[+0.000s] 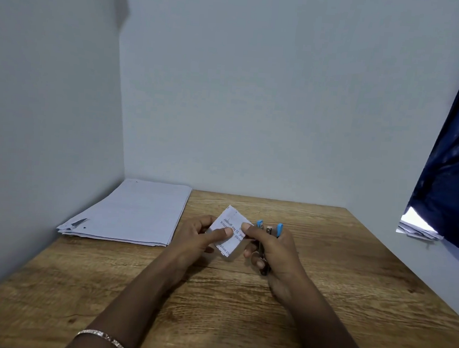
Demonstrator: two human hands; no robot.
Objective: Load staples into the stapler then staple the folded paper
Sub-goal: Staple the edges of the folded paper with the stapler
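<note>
1. Above the brown wood-grain table [239,317], my left hand [201,236] pinches the small folded white paper with printed text [228,226]. The thumb lies flat on top and the fingers curl beneath, so the folded layers stay together.
2. My right hand [277,251] is wrapped round the little blue-and-metal stapler [269,230], its blue-tipped mouth pointing away from me, just right of the paper. The same hand's thumb reaches across to the paper's near edge, steadying it for the bite.
3. The paper sits between my two hands, touching both, lifted off the table. It looks close to the stapler's mouth but not yet inside it.
4. I cannot tell from here whether staples are in the stapler. I judge this to be the lining-up before the squeeze.
5. Beyond my left hand, against the wall, lies a flat stack of white sheets [129,212]. Far off to the right of my right hand hangs a dark blue curtain [454,164].
</note>
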